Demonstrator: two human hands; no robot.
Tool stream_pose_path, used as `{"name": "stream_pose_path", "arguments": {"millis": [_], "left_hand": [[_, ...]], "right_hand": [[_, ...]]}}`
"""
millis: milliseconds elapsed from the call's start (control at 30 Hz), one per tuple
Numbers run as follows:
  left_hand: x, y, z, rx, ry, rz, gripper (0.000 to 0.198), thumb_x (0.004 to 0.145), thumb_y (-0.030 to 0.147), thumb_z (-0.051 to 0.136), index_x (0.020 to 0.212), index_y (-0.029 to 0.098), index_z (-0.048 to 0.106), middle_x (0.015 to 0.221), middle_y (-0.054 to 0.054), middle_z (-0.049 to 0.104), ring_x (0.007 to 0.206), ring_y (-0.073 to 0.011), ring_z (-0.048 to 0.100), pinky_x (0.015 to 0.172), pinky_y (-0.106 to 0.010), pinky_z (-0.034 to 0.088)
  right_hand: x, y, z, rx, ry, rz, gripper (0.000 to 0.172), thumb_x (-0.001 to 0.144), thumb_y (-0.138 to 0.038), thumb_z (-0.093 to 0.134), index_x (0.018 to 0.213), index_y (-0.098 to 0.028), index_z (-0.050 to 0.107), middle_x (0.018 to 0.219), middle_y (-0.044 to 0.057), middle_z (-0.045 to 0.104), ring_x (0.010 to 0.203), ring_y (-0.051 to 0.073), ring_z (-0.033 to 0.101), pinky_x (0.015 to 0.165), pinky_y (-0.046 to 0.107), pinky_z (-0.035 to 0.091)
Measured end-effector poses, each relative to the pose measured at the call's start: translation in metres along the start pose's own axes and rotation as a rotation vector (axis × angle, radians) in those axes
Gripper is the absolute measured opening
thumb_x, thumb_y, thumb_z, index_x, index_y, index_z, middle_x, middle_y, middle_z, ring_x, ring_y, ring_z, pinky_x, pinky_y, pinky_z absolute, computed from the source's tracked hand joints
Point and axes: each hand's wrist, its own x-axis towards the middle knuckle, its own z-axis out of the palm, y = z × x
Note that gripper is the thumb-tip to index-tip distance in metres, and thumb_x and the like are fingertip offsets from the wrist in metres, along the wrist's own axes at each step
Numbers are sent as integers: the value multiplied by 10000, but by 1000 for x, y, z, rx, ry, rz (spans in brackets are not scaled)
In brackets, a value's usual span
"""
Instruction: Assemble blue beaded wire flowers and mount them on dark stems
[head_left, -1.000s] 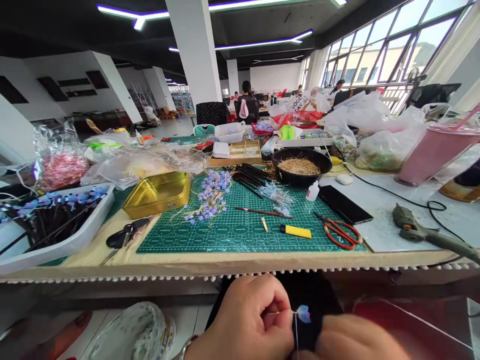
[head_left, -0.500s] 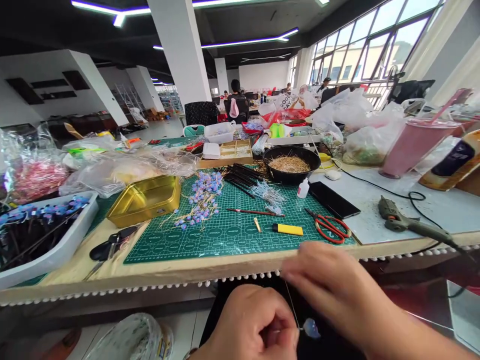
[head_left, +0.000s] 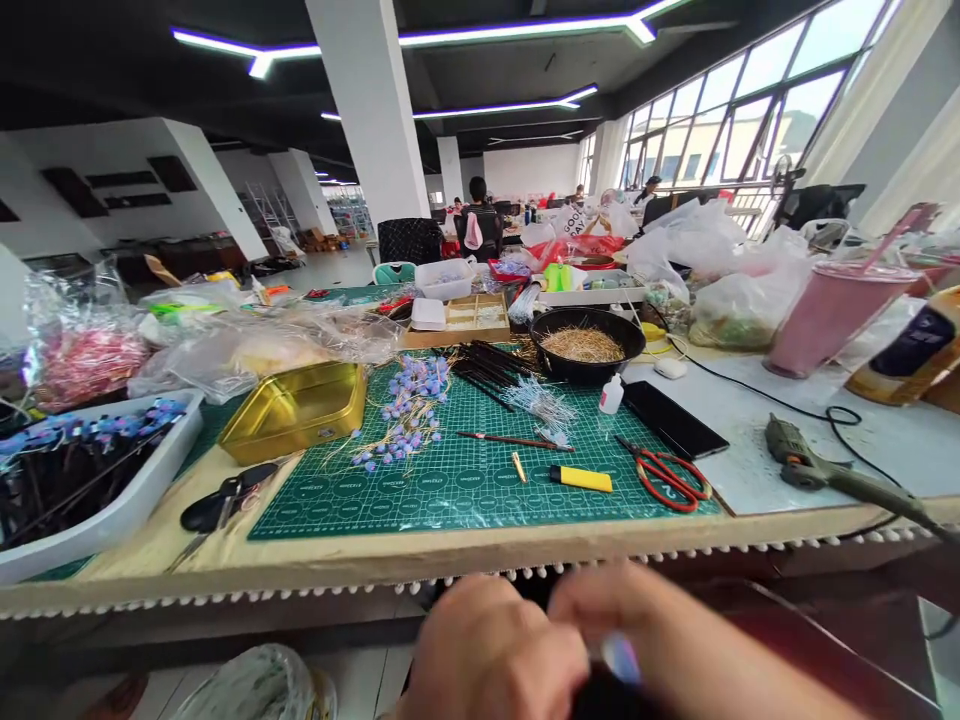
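Below the table's front edge, my left hand (head_left: 499, 650) is closed in a pinch. A small translucent blue-violet flower (head_left: 621, 658), blurred, sticks out beside its fingertips. My right hand (head_left: 619, 600) is close against it, fingers curled and smeared by motion. The thin wire seen between the hands a moment earlier is too blurred or hidden to make out now. On the green cutting mat (head_left: 450, 505) lie similar blue flowers on gold wires (head_left: 405, 415), a yellow lighter (head_left: 585, 479), red-handled scissors (head_left: 671, 480), a gold tube (head_left: 519, 466) and a thin brown stick (head_left: 514, 440).
A gold tin (head_left: 296, 410) and a white tub of dark stems (head_left: 97, 480) stand left. Behind the mat is a black bowl (head_left: 589, 345) of gold pieces. A glue bottle (head_left: 611, 395), phone (head_left: 675, 418), glue gun (head_left: 817, 465) and pink cup (head_left: 836, 315) are right.
My right hand has come down and in against my left hand; the wire that stretched between them no longer shows. The flower stays by my left fingertips. The view has tilted up slightly.
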Motion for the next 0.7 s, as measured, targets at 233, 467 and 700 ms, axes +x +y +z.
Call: {"name": "stream_pose_path", "arguments": {"millis": [233,467,700], "left_hand": [[16,-15,6,-324,-175,-652,125,899,193,477,826,204,578,744,-8,647,676,-149,614,610,-241,485],[28,-6,-2,-734,-434,-989,153,831,259,516,704,202,452,600,62,428,547,-96,379,496,-199,318],[26,-7,-6,-773,-390,-1026,121,787,248,515,698,200,447,593,60,421,543,-92,380,502,-198,310]], "right_hand": [[1,1,23,228,112,-32,190,786,-229,581,942,-241,689,938,18,688,927,191,627,891,255,466],[6,14,38,579,586,74,338,822,-543,619,766,-211,587,561,-71,399,464,80,311,412,164,314],[15,7,36,227,576,-67,347,784,-544,632,676,-214,614,558,-26,506,583,148,512,522,213,444]]}}
